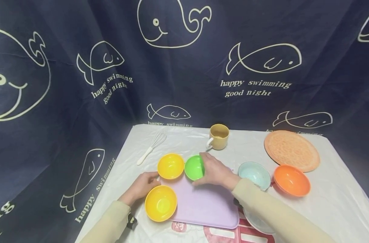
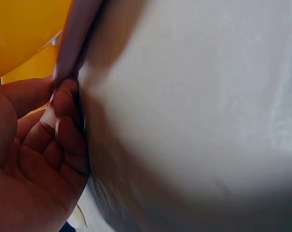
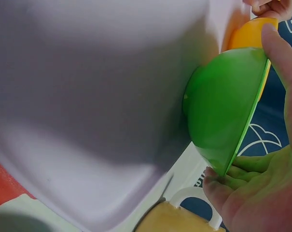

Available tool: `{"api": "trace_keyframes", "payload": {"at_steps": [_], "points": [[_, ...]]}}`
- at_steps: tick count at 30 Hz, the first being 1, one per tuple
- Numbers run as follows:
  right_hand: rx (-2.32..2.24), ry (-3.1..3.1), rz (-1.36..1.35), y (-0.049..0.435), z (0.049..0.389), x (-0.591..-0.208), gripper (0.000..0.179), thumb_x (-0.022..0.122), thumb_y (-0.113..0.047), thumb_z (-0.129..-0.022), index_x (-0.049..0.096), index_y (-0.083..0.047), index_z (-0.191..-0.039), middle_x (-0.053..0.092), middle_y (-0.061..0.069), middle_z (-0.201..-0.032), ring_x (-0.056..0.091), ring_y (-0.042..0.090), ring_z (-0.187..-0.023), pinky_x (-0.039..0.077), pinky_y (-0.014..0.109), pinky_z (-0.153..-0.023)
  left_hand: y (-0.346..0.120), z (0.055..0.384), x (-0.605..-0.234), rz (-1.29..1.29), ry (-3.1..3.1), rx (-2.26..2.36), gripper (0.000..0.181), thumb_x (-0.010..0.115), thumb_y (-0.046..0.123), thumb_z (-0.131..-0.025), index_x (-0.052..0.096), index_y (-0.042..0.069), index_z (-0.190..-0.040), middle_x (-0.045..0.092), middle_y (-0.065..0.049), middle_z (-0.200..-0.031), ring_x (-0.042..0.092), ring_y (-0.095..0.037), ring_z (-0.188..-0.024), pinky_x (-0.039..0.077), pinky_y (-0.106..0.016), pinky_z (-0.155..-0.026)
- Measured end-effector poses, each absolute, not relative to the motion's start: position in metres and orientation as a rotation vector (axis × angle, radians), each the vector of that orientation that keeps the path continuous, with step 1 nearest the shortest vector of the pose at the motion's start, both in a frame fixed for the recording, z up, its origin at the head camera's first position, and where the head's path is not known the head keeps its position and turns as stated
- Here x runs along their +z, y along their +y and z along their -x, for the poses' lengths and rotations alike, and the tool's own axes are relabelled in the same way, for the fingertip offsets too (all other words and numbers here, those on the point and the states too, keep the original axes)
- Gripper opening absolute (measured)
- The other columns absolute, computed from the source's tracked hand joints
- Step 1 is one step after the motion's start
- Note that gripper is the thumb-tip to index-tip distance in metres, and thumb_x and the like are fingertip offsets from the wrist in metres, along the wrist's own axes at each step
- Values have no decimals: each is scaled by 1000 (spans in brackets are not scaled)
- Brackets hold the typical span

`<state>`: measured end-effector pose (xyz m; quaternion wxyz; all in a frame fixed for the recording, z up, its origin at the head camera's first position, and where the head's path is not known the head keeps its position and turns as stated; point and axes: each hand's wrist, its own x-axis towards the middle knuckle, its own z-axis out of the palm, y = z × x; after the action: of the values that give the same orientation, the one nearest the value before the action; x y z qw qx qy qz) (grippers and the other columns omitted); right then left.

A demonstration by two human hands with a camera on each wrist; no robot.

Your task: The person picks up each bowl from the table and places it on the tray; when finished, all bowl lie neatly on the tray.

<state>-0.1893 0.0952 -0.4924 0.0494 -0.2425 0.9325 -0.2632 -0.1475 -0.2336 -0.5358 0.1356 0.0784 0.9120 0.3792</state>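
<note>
A lilac tray (image 1: 202, 206) lies on the table, with two yellow bowls (image 1: 170, 166) at its left side, one behind the other. My left hand (image 1: 143, 185) is at the tray's left edge between those bowls; in the left wrist view its thumb and fingertips pinch the tray's rim (image 2: 71, 53). At the tray's far edge, my right hand (image 1: 214, 170) grips a green bowl (image 1: 192, 168) by its rim. The right wrist view shows the thumb on one side of the green bowl (image 3: 228, 101) and the fingers on the opposite side. The green bowl sits right beside the rear yellow bowl.
A tan mug (image 1: 219, 136) with a white handle stands behind the right hand, and a whisk (image 1: 152, 148) lies at back left. To the right are a light blue bowl (image 1: 254, 173), an orange bowl (image 1: 292, 180) and a round, pizza-patterned board (image 1: 290, 150). The right forearm partly covers a pale dish (image 1: 257, 222).
</note>
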Motion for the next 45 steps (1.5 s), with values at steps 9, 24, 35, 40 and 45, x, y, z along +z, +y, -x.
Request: {"api": "trace_keyframes", "payload": {"at_steps": [9,24,35,40,45], "points": [[-824,2829,774,88,191,-494,127,99,-54,-60,40,13,-150,53,26,-145,58,39,-126,46,52,-106,-236,149,-539,-206,2622,1121,43,72,21,-99,67,17,-141,62,4,-70,60,-15,-68,51,-37,-75],[-858,2911,690,156,174,-455,134,94,-65,-62,31,1,-160,38,24,-161,40,43,-145,37,59,-113,-240,145,-541,-245,2625,1122,29,73,19,-98,74,21,-126,59,4,-67,55,-14,-62,48,-31,-65],[-742,3067,306,307,149,-445,135,90,-70,-65,31,14,-154,37,40,-151,39,59,-136,32,74,-104,-236,145,-537,-209,2603,1131,31,73,18,-98,73,19,-129,60,3,-69,57,-15,-65,49,-33,-65],[-709,3087,207,356,134,-464,135,95,-62,-63,31,22,-148,38,47,-143,43,63,-125,36,77,-97,-235,144,-534,-229,2613,1121,31,73,19,-98,73,19,-129,60,4,-67,56,-14,-63,48,-31,-63],[-783,3085,203,379,123,-483,126,98,-53,-63,37,24,-141,48,46,-132,52,59,-114,41,72,-92,-234,144,-533,-234,2611,1128,30,73,18,-98,73,20,-128,60,4,-67,56,-14,-63,48,-30,-64]]}}
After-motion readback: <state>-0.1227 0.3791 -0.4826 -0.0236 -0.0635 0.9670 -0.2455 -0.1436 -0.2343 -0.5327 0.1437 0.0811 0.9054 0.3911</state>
